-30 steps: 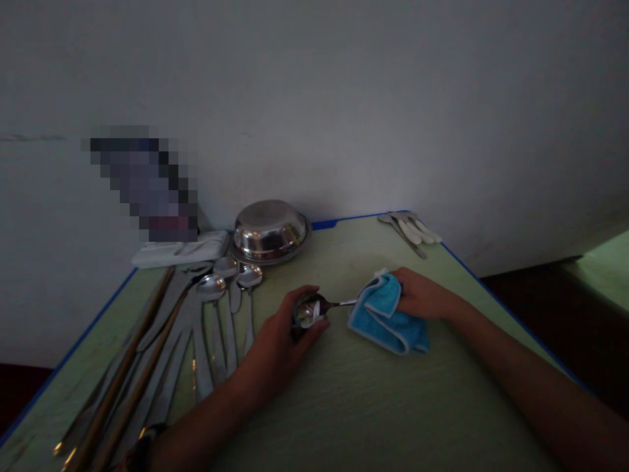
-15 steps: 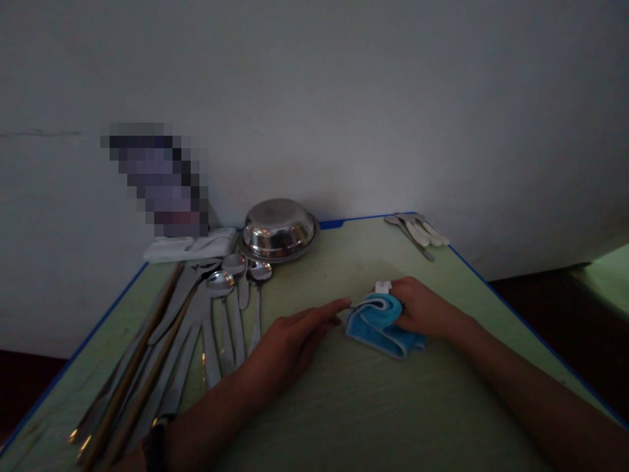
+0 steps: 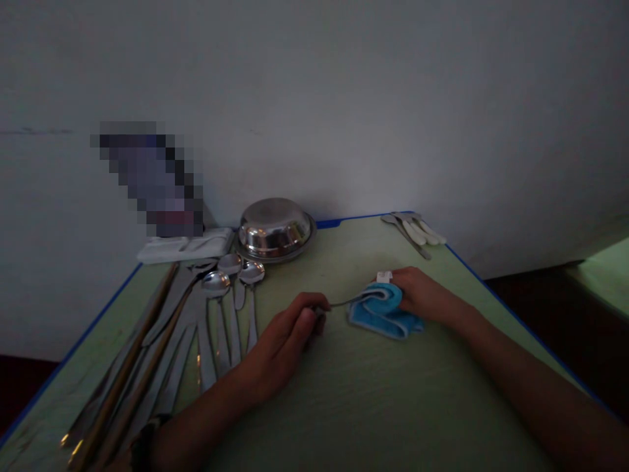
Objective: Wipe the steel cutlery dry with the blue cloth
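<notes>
My left hand [image 3: 289,331] is closed around the bowl end of a metal spoon [image 3: 344,303] on the green table [image 3: 373,400]. The thin handle of the spoon runs to the right into a folded blue cloth [image 3: 381,313]. My right hand [image 3: 420,295] is wrapped round that cloth and presses it about the handle. The spoon's bowl is hidden under my left fingers.
Several spoons [image 3: 230,288] and long utensils [image 3: 147,367] lie in a row at the left. An upturned steel bowl [image 3: 275,229] stands at the back by the wall, a white folded cloth [image 3: 184,246] beside it. Cutlery with white handles [image 3: 415,231] lies at the back right corner.
My left hand went flat over the spoon, then closed on its bowl end. The blue cloth has been rolled tighter round the handle and shifted slightly away.
</notes>
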Action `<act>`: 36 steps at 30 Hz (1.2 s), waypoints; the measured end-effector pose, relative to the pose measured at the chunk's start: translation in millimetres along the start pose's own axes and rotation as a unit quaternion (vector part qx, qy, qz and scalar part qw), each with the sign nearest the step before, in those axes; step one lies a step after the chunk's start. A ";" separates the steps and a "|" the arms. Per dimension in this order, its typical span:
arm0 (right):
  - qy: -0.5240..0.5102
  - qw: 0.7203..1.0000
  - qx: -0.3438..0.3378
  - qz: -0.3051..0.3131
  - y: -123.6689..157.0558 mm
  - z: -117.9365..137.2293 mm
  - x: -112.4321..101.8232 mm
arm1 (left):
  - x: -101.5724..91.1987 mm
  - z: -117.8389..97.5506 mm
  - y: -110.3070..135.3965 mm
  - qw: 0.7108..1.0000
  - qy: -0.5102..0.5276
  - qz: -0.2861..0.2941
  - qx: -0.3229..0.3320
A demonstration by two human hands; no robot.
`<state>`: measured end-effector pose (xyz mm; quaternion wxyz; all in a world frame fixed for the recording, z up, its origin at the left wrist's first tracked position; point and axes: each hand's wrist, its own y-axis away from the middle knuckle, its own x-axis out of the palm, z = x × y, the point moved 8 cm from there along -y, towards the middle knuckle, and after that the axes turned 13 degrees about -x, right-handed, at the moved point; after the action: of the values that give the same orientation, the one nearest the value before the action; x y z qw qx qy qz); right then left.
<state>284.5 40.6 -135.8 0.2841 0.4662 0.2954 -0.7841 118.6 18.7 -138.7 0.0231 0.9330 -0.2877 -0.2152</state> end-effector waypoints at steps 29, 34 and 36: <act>-0.251 0.968 0.029 -0.002 -1.8 10.6 14.4 | -6.9 14.8 -8.5 0.982 0.165 -0.024 -0.085; -0.315 0.949 0.022 -0.020 -1.9 10.8 15.4 | -14.0 13.9 -2.8 0.974 0.183 -0.089 -0.094; -0.334 0.941 0.037 -0.033 1.2 4.0 12.7 | -19.0 11.9 -1.4 0.973 0.183 -0.123 -0.065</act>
<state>278.0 34.7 -145.8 0.3233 0.1781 0.1696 -0.9138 100.3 31.2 -142.3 0.1090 0.9813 -0.1470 -0.0602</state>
